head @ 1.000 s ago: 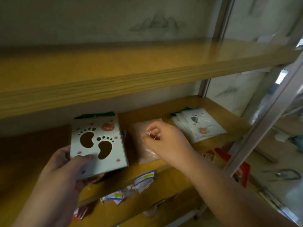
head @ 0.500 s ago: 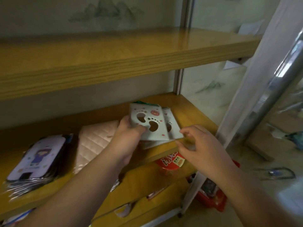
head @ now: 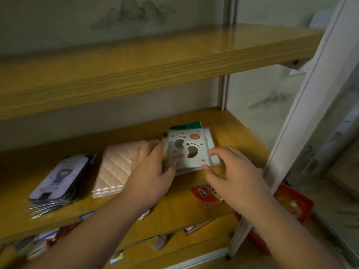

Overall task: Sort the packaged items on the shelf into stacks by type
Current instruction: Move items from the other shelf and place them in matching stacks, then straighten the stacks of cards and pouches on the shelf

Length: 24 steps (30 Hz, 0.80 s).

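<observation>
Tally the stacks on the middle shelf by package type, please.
Footprint-pattern packets stack: 1
Quilted pink packets stack: 1
Cartoon-figure packets stack: 1
Total: 3 stacks. Packets per stack cannot be counted.

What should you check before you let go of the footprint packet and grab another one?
1. Footprint packet lies on its own stack: ok.
2. Its edges line up with the packets beneath: not ok, lower ones stick out at the right.
3. Left hand touches the packet's left edge: ok.
4. Right hand grips the packet: cannot tell, its fingers curl at the near corner.
5. Quilted pink stack sits apart from the purple cartoon stack: ok.
</observation>
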Tool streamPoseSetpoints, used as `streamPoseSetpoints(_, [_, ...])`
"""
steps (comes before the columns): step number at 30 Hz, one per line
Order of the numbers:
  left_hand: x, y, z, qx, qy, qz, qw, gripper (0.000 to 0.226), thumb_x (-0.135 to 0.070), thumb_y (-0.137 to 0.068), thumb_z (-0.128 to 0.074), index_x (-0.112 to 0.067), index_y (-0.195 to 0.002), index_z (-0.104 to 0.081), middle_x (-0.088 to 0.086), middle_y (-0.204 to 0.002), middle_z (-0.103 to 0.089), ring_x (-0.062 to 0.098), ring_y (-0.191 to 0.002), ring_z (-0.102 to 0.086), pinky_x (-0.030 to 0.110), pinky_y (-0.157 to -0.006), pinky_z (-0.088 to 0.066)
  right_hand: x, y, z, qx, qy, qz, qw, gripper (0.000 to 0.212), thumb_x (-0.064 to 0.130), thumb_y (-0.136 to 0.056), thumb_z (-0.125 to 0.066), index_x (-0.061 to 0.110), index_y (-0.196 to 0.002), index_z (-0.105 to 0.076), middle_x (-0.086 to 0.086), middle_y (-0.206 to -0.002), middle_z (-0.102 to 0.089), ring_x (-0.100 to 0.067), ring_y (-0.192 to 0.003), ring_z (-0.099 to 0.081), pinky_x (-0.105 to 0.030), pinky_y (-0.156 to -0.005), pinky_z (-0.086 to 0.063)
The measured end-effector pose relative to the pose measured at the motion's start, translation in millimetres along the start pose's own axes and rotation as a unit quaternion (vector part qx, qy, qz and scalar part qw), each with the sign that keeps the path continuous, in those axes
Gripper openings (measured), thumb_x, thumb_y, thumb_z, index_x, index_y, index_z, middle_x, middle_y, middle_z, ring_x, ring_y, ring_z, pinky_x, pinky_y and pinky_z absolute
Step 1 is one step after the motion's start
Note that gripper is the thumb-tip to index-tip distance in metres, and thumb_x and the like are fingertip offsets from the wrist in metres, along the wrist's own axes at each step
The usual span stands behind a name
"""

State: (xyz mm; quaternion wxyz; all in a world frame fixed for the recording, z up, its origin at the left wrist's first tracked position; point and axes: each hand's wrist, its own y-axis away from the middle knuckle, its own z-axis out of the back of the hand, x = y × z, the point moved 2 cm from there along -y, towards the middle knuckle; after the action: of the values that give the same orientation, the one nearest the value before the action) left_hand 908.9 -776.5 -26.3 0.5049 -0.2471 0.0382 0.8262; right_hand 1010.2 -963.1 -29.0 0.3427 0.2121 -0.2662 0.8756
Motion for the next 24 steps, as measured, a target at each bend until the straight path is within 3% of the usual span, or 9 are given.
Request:
streamPoseSetpoints(4, [34,30,35,-0.039,-0.101,-0.019,0.994,0.066,-0.049,-0.085,-0.044,-0.018,-0.144,-0.047,0.002,-0.146,-0.044,0.027,-0.135,-0.035,0.042,-0.11,-0.028,32,-17,-27,0.01,-0.027,0.041,0.999,0.044,0.05,-0.089,-0.056,0.033,-0.129,-0.054,0.017,-0.126,-0.056,-0.002,-0.108,-0.054,-0.012,-0.08,-0.041])
streamPoseSetpoints(9, [90,68,76,-0.054,-0.119,0.049,0.99,0.067,-0.031,-0.078,-0.058,-0.009,-0.141,-0.052,0.01,-0.145,-0.05,0.032,-0.134,-0.039,0.049,-0.108,-0.035,96,-28,-61,0.043,-0.05,0.108,0.992,0.037,0.048,-0.089,-0.056,0.031,-0.121,-0.058,0.015,-0.118,-0.057,-0.006,-0.101,-0.057,-0.026,-0.082,-0.052])
streamPoseSetpoints(15, [160,139,132,-0.101,-0.162,0.121,0.974,0.066,-0.033,-0.076,-0.057,-0.017,-0.14,-0.051,0.007,-0.146,-0.049,0.032,-0.14,-0.035,0.054,-0.109,-0.031,191,-18,-108,0.073,-0.043,0.168,0.982,0.032,0.039,-0.086,-0.065,0.024,-0.115,-0.065,0.006,-0.112,-0.064,-0.015,-0.1,-0.061,-0.029,-0.082,-0.047])
streamPoseSetpoints(18, [201,181,162,-0.124,-0.152,0.139,0.971,0.065,-0.033,-0.081,-0.059,-0.014,-0.142,-0.05,0.007,-0.149,-0.046,0.031,-0.142,-0.033,0.049,-0.111,-0.03,246,-5,-139,0.085,-0.045,0.194,0.976,0.03,0.035,-0.085,-0.068,0.023,-0.112,-0.067,0.004,-0.111,-0.065,-0.018,-0.102,-0.062,-0.03,-0.086,-0.047])
streamPoseSetpoints(21, [243,235,197,-0.15,-0.138,0.147,0.968,0.063,-0.032,-0.081,-0.059,-0.009,-0.14,-0.053,0.008,-0.141,-0.052,0.03,-0.132,-0.042,0.042,-0.109,-0.034,312,15,-172,0.112,-0.061,0.23,0.965,0.03,0.036,-0.086,-0.067,0.024,-0.113,-0.065,0.004,-0.113,-0.063,-0.018,-0.104,-0.06,-0.036,-0.087,-0.051])
streamPoseSetpoints(24, [294,293,235,-0.184,-0.117,0.178,0.96,0.06,-0.031,-0.083,-0.058,-0.011,-0.14,-0.053,0.004,-0.137,-0.053,0.025,-0.13,-0.044,0.033,-0.109,-0.032,388,44,-209,0.141,-0.065,0.277,0.948,0.033,0.045,-0.088,-0.059,0.032,-0.118,-0.06,0.015,-0.117,-0.056,-0.008,-0.108,-0.054,-0.028,-0.09,-0.047])
